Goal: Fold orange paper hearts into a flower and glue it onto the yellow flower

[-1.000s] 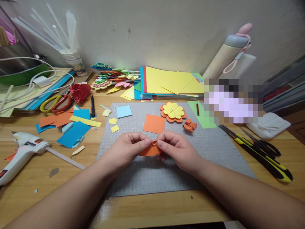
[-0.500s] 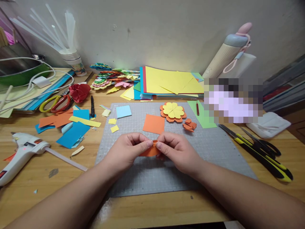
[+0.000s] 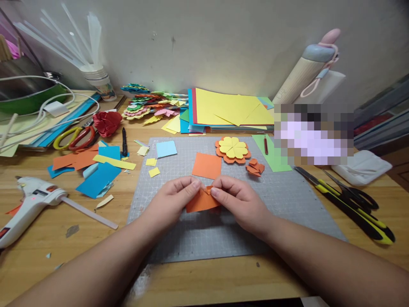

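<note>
Between both hands, above the grey cutting mat [image 3: 179,243], is a piece of orange paper [image 3: 202,202] with a small fold along its upper edge. My left hand [image 3: 177,197] pinches its left side between thumb and fingers. At the right side, my right hand [image 3: 235,199] grips it the same way, thumb on the fold. Just beyond the hands lies a flat orange paper square [image 3: 207,166]. A yellow and orange paper flower [image 3: 233,149] rests to its right, near some small folded orange pieces [image 3: 254,167].
On the left lie a white glue gun [image 3: 35,204], paper scraps [image 3: 99,180] and scissors [image 3: 76,135]. To the right are a yellow-black utility knife [image 3: 351,209] and black scissors [image 3: 359,197]. Coloured sheets [image 3: 230,106] are stacked by the wall.
The orange paper has turned so more of its face shows. My left thumb has shifted slightly left and up, apart from the right thumb.
</note>
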Demonstrator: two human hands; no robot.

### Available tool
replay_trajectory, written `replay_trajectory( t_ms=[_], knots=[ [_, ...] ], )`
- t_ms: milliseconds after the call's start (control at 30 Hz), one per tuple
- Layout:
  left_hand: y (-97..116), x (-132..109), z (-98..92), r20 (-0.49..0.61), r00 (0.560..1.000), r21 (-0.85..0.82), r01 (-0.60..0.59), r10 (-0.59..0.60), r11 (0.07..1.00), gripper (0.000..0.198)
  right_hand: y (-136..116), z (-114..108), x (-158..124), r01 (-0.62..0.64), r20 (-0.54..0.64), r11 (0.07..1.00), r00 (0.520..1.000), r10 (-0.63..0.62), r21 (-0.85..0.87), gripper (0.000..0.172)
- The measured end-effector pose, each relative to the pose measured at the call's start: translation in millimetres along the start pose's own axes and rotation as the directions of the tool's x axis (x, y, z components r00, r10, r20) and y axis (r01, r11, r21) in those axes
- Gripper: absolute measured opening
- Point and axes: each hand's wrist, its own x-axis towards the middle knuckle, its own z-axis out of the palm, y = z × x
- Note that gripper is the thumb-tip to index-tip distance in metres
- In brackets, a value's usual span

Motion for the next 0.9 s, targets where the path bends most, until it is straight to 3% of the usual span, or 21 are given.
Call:
replay_trajectory(
  t_ms=[67,400,667,900],
  knots=[
    [1.1,-0.2,0.2,0.021,1.0,-0.014,-0.021,0.021,1.0,0.026,-0.5,-0.5,0.8,0.014,0.01,1.0,1.0,-0.014,-0.011,0.025],
    [3.8,-1.2,-4.5,0.122,0.988,0.24,-0.123,0.096,0.963,0.022,-0.1,-1.6,-0.4,0.032,0.048,0.997,0.998,-0.029,-0.064,0.024],
    [4.2,-3.3,-2.6,0.084,0.984,0.295,-0.172,0.154,0.94,0.023,-0.5,-3.1,-2.2,0.075,0.075,0.992,0.995,-0.067,-0.105,0.024],
    [3.0,-6.6,3.8,0.039,0.981,0.345,-0.193,0.191,0.918,0.019,1.0,0.1,-3.3,0.071,0.074,0.997,0.995,-0.067,-0.04,0.024]
  ],
)
